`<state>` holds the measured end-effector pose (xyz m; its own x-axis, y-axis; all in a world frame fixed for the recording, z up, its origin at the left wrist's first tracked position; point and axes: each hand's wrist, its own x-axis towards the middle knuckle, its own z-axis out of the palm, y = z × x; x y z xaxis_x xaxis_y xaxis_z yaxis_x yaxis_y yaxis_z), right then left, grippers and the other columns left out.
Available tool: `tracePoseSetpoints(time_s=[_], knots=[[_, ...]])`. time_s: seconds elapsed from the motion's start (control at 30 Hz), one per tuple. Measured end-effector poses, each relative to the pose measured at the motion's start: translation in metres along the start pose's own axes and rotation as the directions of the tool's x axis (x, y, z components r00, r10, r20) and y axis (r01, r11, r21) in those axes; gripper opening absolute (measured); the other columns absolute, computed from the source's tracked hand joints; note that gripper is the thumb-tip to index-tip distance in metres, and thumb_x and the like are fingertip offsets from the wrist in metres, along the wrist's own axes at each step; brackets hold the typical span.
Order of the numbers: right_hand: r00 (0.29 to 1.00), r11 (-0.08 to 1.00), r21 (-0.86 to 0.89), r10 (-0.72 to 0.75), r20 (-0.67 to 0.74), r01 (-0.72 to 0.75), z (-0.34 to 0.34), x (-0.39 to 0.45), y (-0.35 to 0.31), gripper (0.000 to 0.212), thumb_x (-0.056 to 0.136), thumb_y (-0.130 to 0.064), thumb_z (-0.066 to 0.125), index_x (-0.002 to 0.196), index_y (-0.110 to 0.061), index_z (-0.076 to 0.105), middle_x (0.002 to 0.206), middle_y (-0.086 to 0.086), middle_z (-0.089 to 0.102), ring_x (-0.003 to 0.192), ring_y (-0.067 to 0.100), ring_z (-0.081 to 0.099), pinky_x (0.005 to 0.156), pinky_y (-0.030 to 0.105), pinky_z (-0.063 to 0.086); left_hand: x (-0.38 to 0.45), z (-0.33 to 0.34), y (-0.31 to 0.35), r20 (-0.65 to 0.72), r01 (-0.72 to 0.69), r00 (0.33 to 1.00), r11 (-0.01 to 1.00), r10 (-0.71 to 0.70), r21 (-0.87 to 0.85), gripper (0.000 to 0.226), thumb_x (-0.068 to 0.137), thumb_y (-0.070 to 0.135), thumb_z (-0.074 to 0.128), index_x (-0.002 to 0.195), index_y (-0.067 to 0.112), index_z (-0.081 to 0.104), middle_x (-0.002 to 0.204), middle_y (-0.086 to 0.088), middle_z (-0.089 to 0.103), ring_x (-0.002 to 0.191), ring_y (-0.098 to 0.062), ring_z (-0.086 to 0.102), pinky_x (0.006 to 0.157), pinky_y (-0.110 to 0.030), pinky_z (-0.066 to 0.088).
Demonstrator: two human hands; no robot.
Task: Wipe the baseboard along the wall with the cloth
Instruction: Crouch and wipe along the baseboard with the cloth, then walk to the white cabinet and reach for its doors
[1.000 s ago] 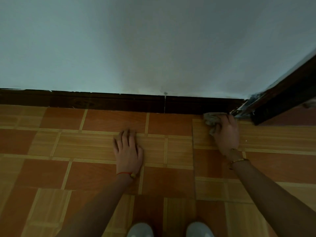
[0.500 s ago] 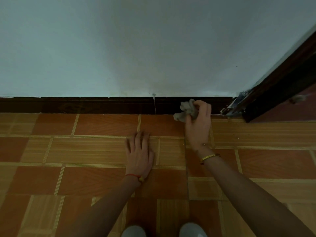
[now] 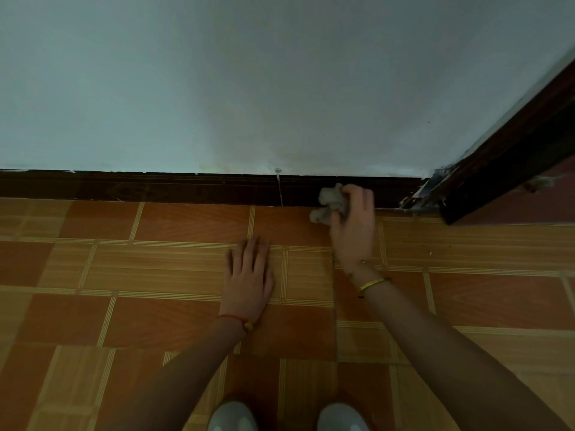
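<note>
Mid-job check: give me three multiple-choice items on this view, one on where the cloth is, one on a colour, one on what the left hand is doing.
1. Where is the cloth?
A. Against the baseboard, near the door frame
B. Flat on the floor by the shoes
C. Under the left hand

2. What colour is the band on the right wrist?
A. Red
B. Gold
C. Blue

3. What is the left hand doing?
A. Gripping the cloth
B. Raised off the floor
C. Resting flat, fingers spread, on the floor tiles

Answers:
1. A: the right hand holds the bunched grey cloth at the dark baseboard, left of the frame.
2. B: the gold bangle circles that wrist.
3. C: its palm lies on the tiles, empty.
</note>
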<state>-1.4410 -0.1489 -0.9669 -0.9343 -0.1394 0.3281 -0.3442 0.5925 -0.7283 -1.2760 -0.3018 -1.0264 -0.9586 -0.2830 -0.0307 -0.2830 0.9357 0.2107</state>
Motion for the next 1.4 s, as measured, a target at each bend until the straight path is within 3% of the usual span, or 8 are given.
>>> tracePoseSetpoints(time_s=[0.17, 0.33, 0.43, 0.63, 0.87, 1.03, 1.17, 1.4], knots=[[0.998, 0.999, 0.014, 0.051, -0.043, -0.05, 0.0, 0.0, 0.001, 0.039, 0.079, 0.007, 0.062, 0.114, -0.009, 0.053, 0.12, 0.009, 0.047, 0.104, 0.015, 0.05, 0.083, 0.024, 0.047, 0.0, -0.008, 0.002, 0.039, 0.018, 0.999, 1.0, -0.018, 0.001, 0.057, 0.098, 0.036, 0.035, 0.15, 0.013, 0.043, 0.151, -0.013, 0.047, 0.14, -0.034, 0.043, 0.112, -0.061, 0.039], [0.938, 0.954, -0.016, 0.29, -0.19, -0.299, -0.036, 0.006, 0.033, 0.035, 0.081, 0.008, 0.059, 0.113, -0.005, 0.052, 0.128, 0.018, 0.045, 0.118, 0.03, 0.049, 0.1, 0.039, 0.046, 0.002, -0.014, 0.003, 0.093, 0.033, 0.995, 0.999, -0.034, 0.005, 0.057, 0.098, 0.038, 0.032, 0.148, 0.014, 0.045, 0.15, -0.014, 0.049, 0.139, -0.037, 0.047, 0.112, -0.061, 0.038], [0.964, 0.959, -0.119, 0.248, -0.098, -0.259, -0.048, 0.001, 0.054, 0.032, 0.082, 0.005, 0.058, 0.112, -0.006, 0.051, 0.125, 0.02, 0.045, 0.115, 0.036, 0.049, 0.097, 0.047, 0.047, 0.003, -0.013, 0.007, 0.092, 0.052, 0.994, 0.999, -0.051, -0.008, 0.057, 0.096, 0.036, 0.034, 0.148, 0.013, 0.045, 0.15, -0.014, 0.048, 0.139, -0.038, 0.046, 0.112, -0.062, 0.036], [0.977, 0.982, -0.165, 0.123, 0.174, -0.094, -0.044, -0.027, 0.053, 0.041, 0.083, 0.002, 0.061, 0.121, -0.013, 0.055, 0.12, 0.012, 0.051, 0.112, 0.024, 0.047, 0.091, 0.024, 0.037, 0.006, -0.009, 0.011, 0.047, 0.107, 0.994, 0.986, -0.102, -0.125, 0.054, 0.094, 0.034, 0.037, 0.143, 0.014, 0.05, 0.148, -0.012, 0.048, 0.138, -0.035, 0.039, 0.115, -0.063, 0.03], [0.949, 0.982, -0.182, 0.111, 0.294, -0.058, -0.056, -0.025, 0.021, 0.042, 0.082, 0.002, 0.06, 0.119, -0.017, 0.055, 0.114, 0.008, 0.054, 0.106, 0.025, 0.049, 0.085, 0.026, 0.038, 0.006, -0.04, 0.003, 0.112, 0.122, 0.988, 0.976, -0.103, -0.181, 0.049, 0.092, 0.035, 0.04, 0.134, 0.014, 0.052, 0.136, -0.012, 0.053, 0.129, -0.035, 0.044, 0.111, -0.061, 0.035], [0.917, 0.981, -0.189, 0.112, 0.384, -0.041, -0.116, -0.001, -0.041, 0.042, 0.083, -0.001, 0.058, 0.12, -0.021, 0.056, 0.115, 0.003, 0.055, 0.104, 0.023, 0.052, 0.084, 0.03, 0.044, -0.008, -0.135, 0.015, 0.148, 0.139, 0.984, 0.946, -0.099, -0.291, 0.038, 0.098, 0.021, 0.05, 0.135, 0.014, 0.056, 0.133, -0.01, 0.056, 0.126, -0.031, 0.048, 0.109, -0.051, 0.039], [0.891, 0.982, -0.179, 0.128, 0.437, -0.053, -0.181, 0.029, -0.125, 0.041, 0.085, -0.002, 0.056, 0.121, -0.021, 0.057, 0.118, 0.004, 0.054, 0.101, 0.017, 0.049, 0.086, 0.019, 0.041, -0.02, -0.254, 0.03, 0.155, 0.218, 0.972, 0.92, -0.176, -0.326, 0.046, 0.097, 0.036, 0.035, 0.129, 0.014, 0.06, 0.123, -0.007, 0.062, 0.115, -0.03, 0.056, 0.098, -0.047, 0.044], [0.869, 0.997, -0.079, 0.035, 0.494, 0.004, -0.306, 0.103, -0.318, 0.041, 0.083, -0.001, 0.055, 0.12, -0.019, 0.059, 0.113, 0.0, 0.056, 0.106, 0.019, 0.05, 0.091, 0.035, 0.045, -0.041, -0.5, 0.062, 0.052, 0.243, 0.969, 0.903, -0.241, -0.355, 0.043, 0.096, 0.034, 0.038, 0.126, 0.018, 0.063, 0.123, -0.005, 0.063, 0.116, -0.028, 0.057, 0.098, -0.045, 0.045]])
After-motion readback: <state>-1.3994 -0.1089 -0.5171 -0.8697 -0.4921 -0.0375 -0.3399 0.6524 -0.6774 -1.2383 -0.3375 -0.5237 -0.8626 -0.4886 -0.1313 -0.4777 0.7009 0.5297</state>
